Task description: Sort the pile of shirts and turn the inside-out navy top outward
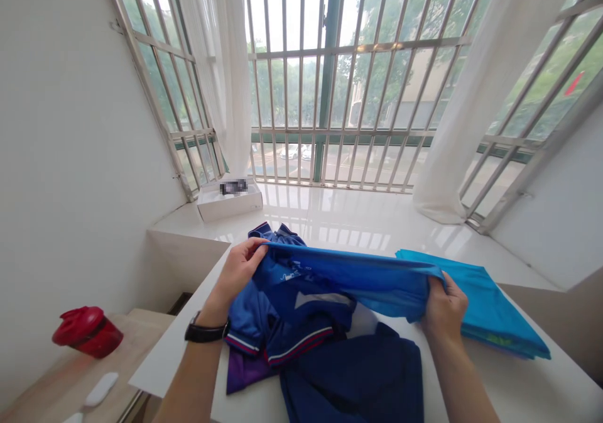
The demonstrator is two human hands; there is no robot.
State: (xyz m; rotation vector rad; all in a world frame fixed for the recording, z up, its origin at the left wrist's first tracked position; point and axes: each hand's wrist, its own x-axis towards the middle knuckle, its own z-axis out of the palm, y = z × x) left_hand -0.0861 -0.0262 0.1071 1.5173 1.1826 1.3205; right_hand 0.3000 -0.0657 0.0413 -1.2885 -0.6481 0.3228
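L hand (pixel 238 271) & R hand (pixel 444 307) are both just above the white table (pixel 521 388), w/ a bright-blue garment (pixel 348 278) stretched btwn them. L hand is nearly closed, thumb & fingers pinching the garment's top edge. R hand is closed round the other end, fingers bunching the cloth; its exact finger position is partly hidden by the fabric. Black wristwatch (pixel 206 329) sits on L wrist.

On the table, right under the stretched cloth & touching the L-side pile: dark-blue sports jacket (pixel 287 310) w/ red-&-white striped cuffs, lying crumpled. Navy garment (pixel 358 379) lies at the table's near edge, overlapping the jacket. Purple garment (pixel 245 373) pokes out from under the jacket, toward the table's L side. Folded turquoise garment (pixel 499 310) lies on the table's R side, just beside R hand, w/ the blue cloth's end close to it.

Beyond the table's far edge is a glossy white window sill (pixel 358 212), w/ a white box (pixel 229 202) on it, label blurred. Left of the table, a wooden side table (pixel 56 379) holds a red-lidded container (pixel 87 332) & a white oblong item (pixel 101 388). Barred windows (pixel 339 90) & white curtains (pixel 475 109) stand past the sill, w/ trees & parked cars outside.
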